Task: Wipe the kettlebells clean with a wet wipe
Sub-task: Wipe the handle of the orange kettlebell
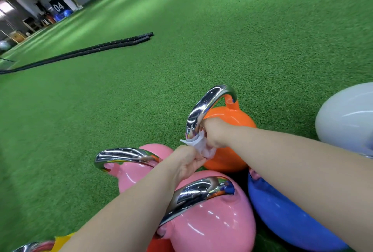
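So the person is down on the green turf floor (201,50) with a cluster of kettlebells right in front of them. The white wet wipe (198,146) is wrapped around the lower end of the chrome handle (203,108) on the orange kettlebell (228,118), and both hands are on it. The right hand (215,133) has its grip curled around the wipe right at the handle, and the left hand (189,161) is pinching the loose tail of the wipe just below that. The wipe looks bunched and stretched between the two.

The orange bell sits upright on the turf, touching or nearly touching the others around it. Just beside it on the near side are two pink kettlebells (212,223), both with shiny chrome handles, and the left forearm crosses over them. A blue one (286,217) is tucked under the right forearm, and a pale grey-white one (347,118) sits at the far right edge.

Further out, a pair of black battle ropes (90,50) lies stretched across the turf.
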Demonstrator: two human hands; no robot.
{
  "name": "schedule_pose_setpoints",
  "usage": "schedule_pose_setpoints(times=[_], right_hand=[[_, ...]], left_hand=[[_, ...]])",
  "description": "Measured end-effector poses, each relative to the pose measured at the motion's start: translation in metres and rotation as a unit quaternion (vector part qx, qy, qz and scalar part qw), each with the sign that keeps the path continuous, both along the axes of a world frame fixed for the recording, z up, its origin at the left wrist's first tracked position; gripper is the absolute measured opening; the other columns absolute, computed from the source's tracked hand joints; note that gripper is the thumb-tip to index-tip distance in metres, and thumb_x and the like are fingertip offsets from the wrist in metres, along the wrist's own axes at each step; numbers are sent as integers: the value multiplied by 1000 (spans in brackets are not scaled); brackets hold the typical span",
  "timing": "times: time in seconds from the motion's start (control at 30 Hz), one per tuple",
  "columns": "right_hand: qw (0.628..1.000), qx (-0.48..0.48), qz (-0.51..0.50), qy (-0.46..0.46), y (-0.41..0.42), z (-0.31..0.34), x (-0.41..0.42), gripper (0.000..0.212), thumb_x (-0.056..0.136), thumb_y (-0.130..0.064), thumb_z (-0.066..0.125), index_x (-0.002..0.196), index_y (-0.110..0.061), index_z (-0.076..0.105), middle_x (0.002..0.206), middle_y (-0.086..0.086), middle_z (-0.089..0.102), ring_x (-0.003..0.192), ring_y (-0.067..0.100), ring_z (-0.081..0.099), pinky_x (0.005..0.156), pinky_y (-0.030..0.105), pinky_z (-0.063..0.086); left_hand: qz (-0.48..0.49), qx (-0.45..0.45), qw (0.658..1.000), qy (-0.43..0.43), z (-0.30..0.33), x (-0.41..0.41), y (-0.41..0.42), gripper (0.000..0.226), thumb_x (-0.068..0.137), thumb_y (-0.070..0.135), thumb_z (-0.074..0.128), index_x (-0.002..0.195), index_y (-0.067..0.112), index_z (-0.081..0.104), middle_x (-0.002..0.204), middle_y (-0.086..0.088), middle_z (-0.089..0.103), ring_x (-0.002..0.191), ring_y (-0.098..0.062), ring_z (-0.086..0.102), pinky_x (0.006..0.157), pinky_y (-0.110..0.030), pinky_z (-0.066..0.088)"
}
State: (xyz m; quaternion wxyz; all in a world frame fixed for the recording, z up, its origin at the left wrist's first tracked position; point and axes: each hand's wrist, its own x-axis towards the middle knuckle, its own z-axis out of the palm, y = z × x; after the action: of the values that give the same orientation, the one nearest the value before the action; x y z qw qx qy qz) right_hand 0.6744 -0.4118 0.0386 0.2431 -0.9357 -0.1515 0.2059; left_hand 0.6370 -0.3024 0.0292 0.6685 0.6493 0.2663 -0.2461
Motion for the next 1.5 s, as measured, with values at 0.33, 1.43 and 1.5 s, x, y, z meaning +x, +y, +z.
schedule_pose_setpoints(times=[0.33,1.43,1.5], right_hand=[[982,-159,26,-95,12,2,4,62,78,-20,70,133,-11,41,134,7,42,126,24,41,97,34,41],[882,282,-207,317,-1,0,29,11,90,-9,54,84,-18,54,76,-2,50,63,10,46,70,26,46],[877,291,-197,329,-7,-2,30,19,90,-4,52,76,-16,51,72,-1,49,61,9,46,56,20,40]], left_hand=[[21,31,999,-30,-11,10,12,48,80,-26,25,83,9,58,82,-6,55,74,-11,42,58,-18,32],[8,261,949,-175,29,47,-10,63,96,52,24,133,6,44,132,-16,51,122,-30,48,107,-42,35],[57,195,971,-130,27,56,-9,73,89,66,27,128,8,47,122,-13,57,114,-30,54,102,-45,40]])
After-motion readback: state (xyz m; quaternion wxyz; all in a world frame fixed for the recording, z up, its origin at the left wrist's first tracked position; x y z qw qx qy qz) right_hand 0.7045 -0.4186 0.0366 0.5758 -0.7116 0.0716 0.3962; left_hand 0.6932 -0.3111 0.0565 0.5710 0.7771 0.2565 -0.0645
